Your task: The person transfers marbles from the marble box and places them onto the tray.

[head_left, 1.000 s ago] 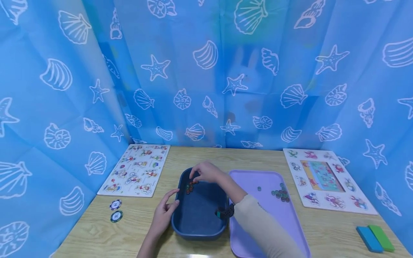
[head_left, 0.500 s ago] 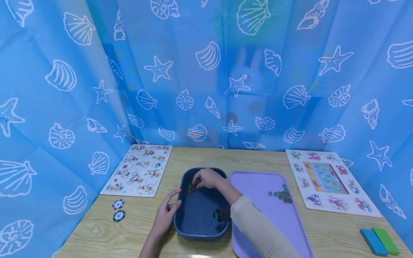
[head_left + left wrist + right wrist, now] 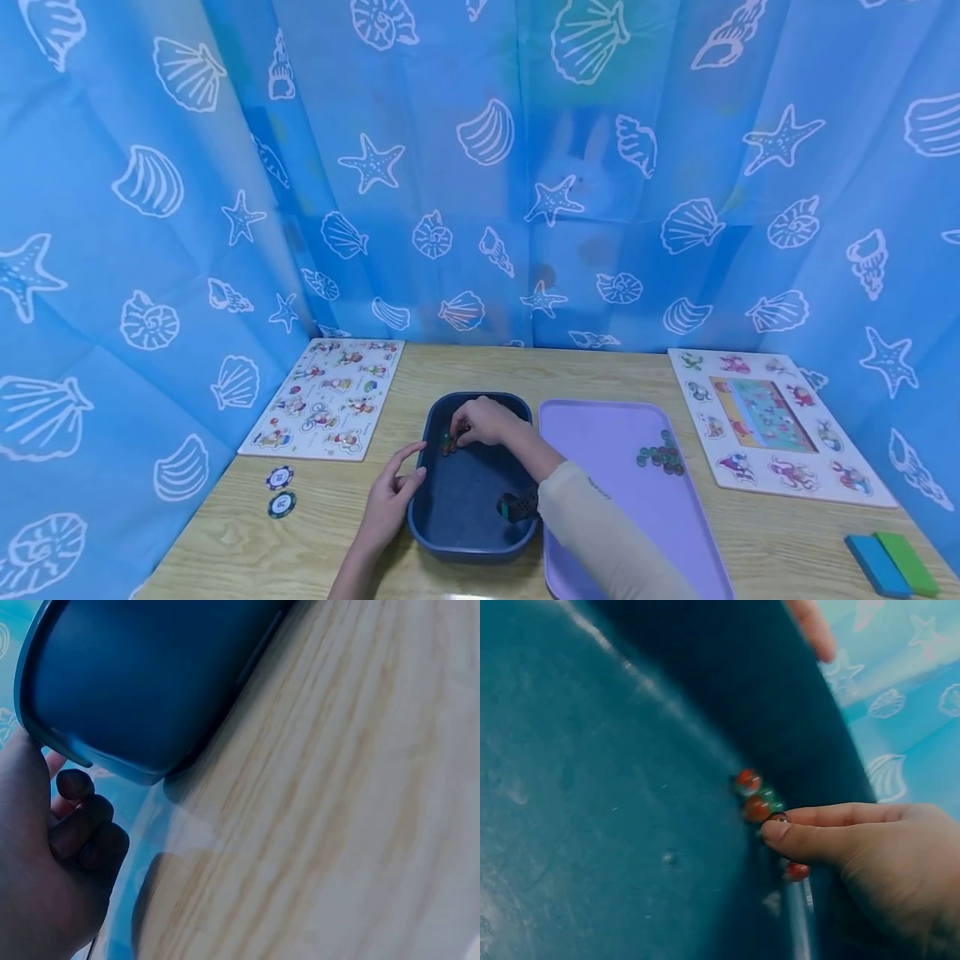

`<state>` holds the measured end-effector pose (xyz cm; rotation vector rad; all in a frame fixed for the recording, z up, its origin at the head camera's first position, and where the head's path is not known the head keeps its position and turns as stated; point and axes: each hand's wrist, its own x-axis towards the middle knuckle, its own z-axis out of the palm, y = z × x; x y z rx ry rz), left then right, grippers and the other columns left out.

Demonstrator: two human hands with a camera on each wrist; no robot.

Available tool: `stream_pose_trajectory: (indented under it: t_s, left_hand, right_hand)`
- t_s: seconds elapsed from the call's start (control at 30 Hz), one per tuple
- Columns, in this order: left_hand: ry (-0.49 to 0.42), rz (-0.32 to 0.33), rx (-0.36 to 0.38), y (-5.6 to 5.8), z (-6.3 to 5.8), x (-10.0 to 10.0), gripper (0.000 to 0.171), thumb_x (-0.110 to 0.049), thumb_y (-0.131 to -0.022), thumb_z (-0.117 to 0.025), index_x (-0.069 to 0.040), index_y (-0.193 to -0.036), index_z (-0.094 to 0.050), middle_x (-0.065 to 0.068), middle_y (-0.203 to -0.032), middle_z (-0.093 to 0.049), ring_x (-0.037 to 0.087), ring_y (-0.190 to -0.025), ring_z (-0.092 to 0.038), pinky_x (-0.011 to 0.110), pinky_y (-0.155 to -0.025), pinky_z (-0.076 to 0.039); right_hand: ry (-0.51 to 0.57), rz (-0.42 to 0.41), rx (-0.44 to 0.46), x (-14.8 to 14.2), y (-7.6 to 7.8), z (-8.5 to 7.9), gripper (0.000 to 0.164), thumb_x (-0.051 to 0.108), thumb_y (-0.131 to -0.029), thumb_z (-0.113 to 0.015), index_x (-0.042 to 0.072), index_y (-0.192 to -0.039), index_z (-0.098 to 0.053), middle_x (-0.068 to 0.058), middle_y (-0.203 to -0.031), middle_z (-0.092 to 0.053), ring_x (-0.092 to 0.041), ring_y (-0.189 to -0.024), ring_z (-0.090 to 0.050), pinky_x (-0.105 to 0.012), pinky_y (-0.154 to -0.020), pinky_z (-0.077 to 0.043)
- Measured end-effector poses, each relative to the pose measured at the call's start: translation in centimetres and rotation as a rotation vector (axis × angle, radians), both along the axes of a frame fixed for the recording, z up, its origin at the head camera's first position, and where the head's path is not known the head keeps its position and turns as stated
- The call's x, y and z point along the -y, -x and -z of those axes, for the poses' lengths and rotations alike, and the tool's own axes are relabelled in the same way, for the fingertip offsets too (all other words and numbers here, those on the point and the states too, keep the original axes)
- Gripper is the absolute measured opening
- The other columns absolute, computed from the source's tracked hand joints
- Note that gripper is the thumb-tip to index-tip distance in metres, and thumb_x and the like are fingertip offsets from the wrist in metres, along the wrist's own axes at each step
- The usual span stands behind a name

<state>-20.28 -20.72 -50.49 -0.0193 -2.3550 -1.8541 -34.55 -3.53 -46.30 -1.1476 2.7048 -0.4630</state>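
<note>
A dark blue tub (image 3: 468, 508) stands in front of me. My left hand (image 3: 387, 506) holds its left rim, one fingertip lapping over the edge; in the left wrist view the other fingers are curled below the rim. My right hand (image 3: 486, 421) reaches inside to the far left corner. Thumb and index finger pinch a small glass marble (image 3: 780, 817), mostly covered by the fingertips. Several red and green marbles (image 3: 756, 808) lie against the wall beside these fingers, with a red one (image 3: 796, 871) just under the thumb.
Right of the tub lies a purple tray (image 3: 600, 425) with several green and brownish marbles (image 3: 663, 457). Two poker chips (image 3: 281, 504), two picture puzzle boards (image 3: 330, 400) and a blue block (image 3: 876, 565) beside a green block (image 3: 907, 563) lie around. A shell-patterned curtain closes the back.
My right hand has come down into the tub's corner among the marbles. On the purple tray, one lone marble has rolled right to the group. The left hand stays at the rim.
</note>
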Motion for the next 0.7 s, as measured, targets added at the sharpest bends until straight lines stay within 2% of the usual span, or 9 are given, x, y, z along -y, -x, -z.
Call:
stream_pose_trajectory:
  t_s: [0.23,0.37,0.47,0.6,0.7]
  left_hand:
    - [-0.011,-0.006,-0.005,0.1,0.1,-0.2,0.034,-0.029,-0.089,-0.054,-0.031,-0.123,-0.049,-0.005,-0.050,-0.030,0.008,-0.042,-0.031,0.021,-0.043,-0.029]
    - [0.002,-0.001,0.015,0.0,-0.1,-0.2,0.035,-0.027,-0.090,-0.053,-0.029,-0.124,-0.049,-0.004,-0.050,-0.030,0.007,-0.042,-0.032,0.021,-0.045,-0.030]
    - [0.004,0.002,0.039,-0.5,-0.8,-0.2,0.035,-0.021,-0.091,-0.052,-0.024,-0.126,-0.048,-0.004,-0.050,-0.030,0.007,-0.042,-0.032,0.021,-0.045,-0.031]
    - [0.001,0.009,0.037,-1.1,-2.1,-0.6,0.036,-0.015,-0.092,-0.050,-0.017,-0.128,-0.047,-0.003,-0.050,-0.030,0.006,-0.042,-0.032,0.021,-0.045,-0.030]
    - [0.007,0.010,0.031,-1.4,-2.7,-0.8,0.037,-0.014,-0.092,-0.050,-0.016,-0.128,-0.046,-0.004,-0.051,-0.030,0.006,-0.042,-0.032,0.021,-0.045,-0.030]
  right_hand:
    - [0.109,-0.037,-0.024,-2.0,-1.0,-2.4,0.012,0.026,-0.081,-0.065,0.021,-0.093,-0.068,0.010,-0.080,-0.059,-0.005,-0.064,-0.047,-0.022,-0.062,-0.040]
    - [0.164,-0.027,-0.024,-4.4,-2.0,-4.4,0.015,0.028,-0.083,-0.063,0.022,-0.096,-0.067,0.005,-0.066,-0.049,-0.009,-0.054,-0.037,-0.023,-0.054,-0.033]
    - [0.208,-0.013,-0.015,-6.8,-2.6,-5.5,0.014,0.030,-0.083,-0.062,0.026,-0.097,-0.065,0.005,-0.059,-0.042,-0.009,-0.050,-0.033,-0.023,-0.051,-0.029]
    - [0.258,0.030,-0.029,-10.8,-2.7,-5.6,0.012,0.029,-0.083,-0.063,0.029,-0.095,-0.065,0.007,-0.055,-0.039,-0.008,-0.048,-0.030,-0.022,-0.048,-0.028]
    - [0.274,0.078,-0.050,-14.2,-2.5,-4.5,0.012,0.027,-0.081,-0.065,0.026,-0.093,-0.066,0.007,-0.054,-0.039,-0.008,-0.048,-0.029,-0.022,-0.048,-0.028]
